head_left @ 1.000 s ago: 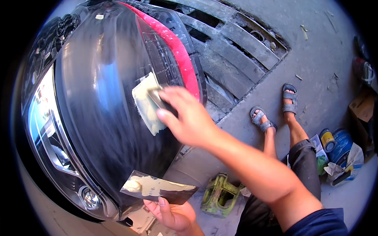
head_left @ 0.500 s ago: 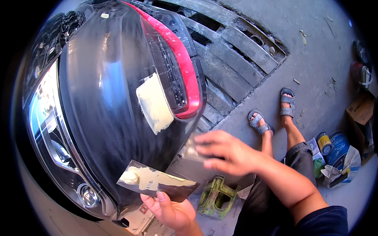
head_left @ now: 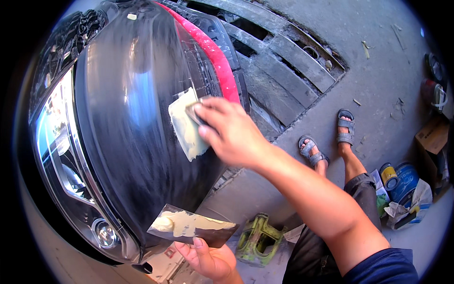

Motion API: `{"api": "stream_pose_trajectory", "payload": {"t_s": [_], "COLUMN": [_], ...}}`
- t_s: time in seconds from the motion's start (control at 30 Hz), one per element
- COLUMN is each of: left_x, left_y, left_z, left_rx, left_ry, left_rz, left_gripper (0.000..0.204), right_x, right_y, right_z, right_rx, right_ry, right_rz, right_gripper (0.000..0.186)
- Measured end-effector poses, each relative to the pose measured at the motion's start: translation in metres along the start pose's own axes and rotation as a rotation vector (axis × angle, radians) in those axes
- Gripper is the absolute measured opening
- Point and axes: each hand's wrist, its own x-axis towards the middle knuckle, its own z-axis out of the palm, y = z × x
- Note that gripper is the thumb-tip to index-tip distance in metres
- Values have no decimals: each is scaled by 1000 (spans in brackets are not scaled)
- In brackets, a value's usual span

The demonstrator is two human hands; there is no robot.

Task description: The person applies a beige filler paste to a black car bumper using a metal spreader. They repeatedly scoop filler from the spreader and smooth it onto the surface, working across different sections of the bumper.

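My right hand (head_left: 236,135) pinches a small putty spreader (head_left: 193,111) and holds it against a pale cream patch of filler (head_left: 184,128). The patch lies on a dull black car panel (head_left: 127,161), beside the red-edged arch (head_left: 210,45). Lower down, my left hand (head_left: 210,261) grips a flat dark putty plate (head_left: 213,241) by its near edge. Cream putty (head_left: 187,222) is smeared over the plate's upper part, with a thicker lump at its left end. My right fingers partly hide the spreader and the patch's right side.
A headlight (head_left: 61,151) borders the panel on the left. Beneath my right arm stands a worn green plastic stool (head_left: 259,241). Slatted boards (head_left: 279,71) lie in a floor recess. At right are a yellow can (head_left: 388,176), a blue tub (head_left: 405,182) and a cardboard box (head_left: 431,135).
My right hand has moved up and left, bringing the spreader onto the filler patch. The left hand and its plate have shifted slightly right and down.
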Motion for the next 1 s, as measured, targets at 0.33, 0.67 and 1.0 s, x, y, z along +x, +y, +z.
{"api": "stream_pose_trajectory", "payload": {"t_s": [0.33,0.67,1.0], "left_x": [-1,2,-6], "left_y": [-5,-6,-8], "left_z": [-7,-1,-12], "left_rx": [-2,-75,-374], "left_ry": [-38,-111,-333], "left_rz": [-37,-173,-723], "left_gripper": [51,49,48], "right_x": [30,-107,-98], "right_y": [26,11,-32], "right_z": [-7,-8,-52], "right_rx": [142,344,1588], "right_ry": [37,-141,-343], "right_rz": [20,97,606], "right_gripper": [37,41,49]}}
